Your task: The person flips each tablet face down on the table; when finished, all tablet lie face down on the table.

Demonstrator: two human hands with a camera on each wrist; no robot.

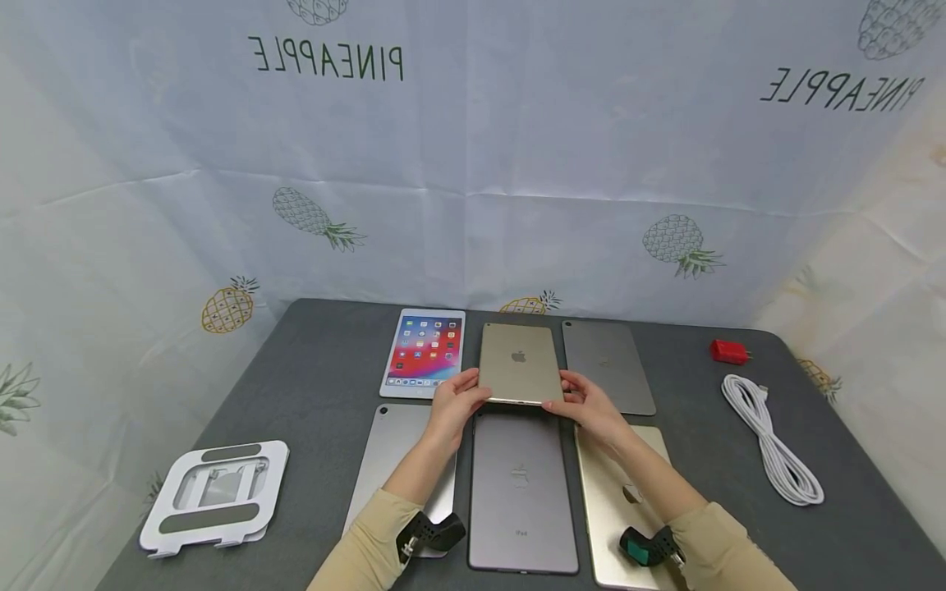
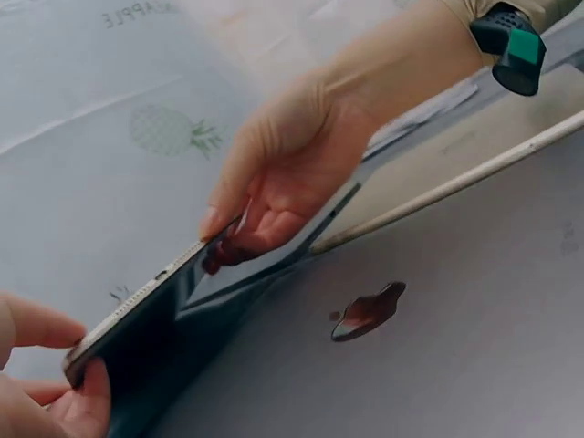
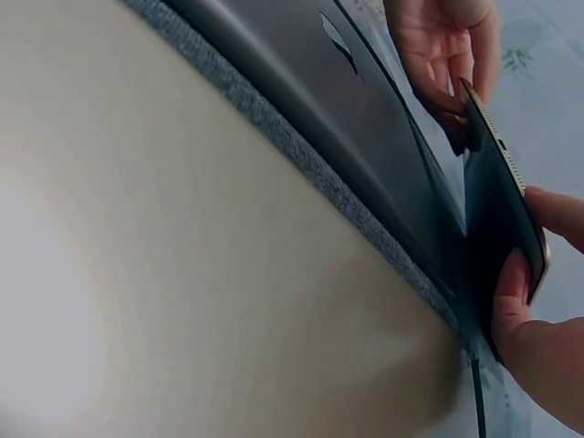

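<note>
A small gold tablet point(image 1: 521, 361), its apple-logo back facing up, is in both hands in the middle of the back row. My left hand point(image 1: 455, 406) pinches its near left corner and my right hand point(image 1: 591, 410) its near right corner. Both wrist views show the near edge raised, with the dark screen point(image 3: 493, 219) turned downward. The thumb and fingers of the left hand point(image 2: 46, 374) sit on either side of that edge. Just in front of it lies a grey tablet point(image 1: 521, 501), back up. Below the forearms are a silver tablet point(image 1: 399, 439) and a larger gold tablet point(image 1: 617, 525).
A white tablet point(image 1: 424, 353) with its screen lit lies at the back left, a dark grey tablet point(image 1: 609, 369) at the back right. A white folding stand point(image 1: 218, 519) rests on the left. To the right are a red charger plug point(image 1: 729, 352) and a coiled white cable point(image 1: 776, 447).
</note>
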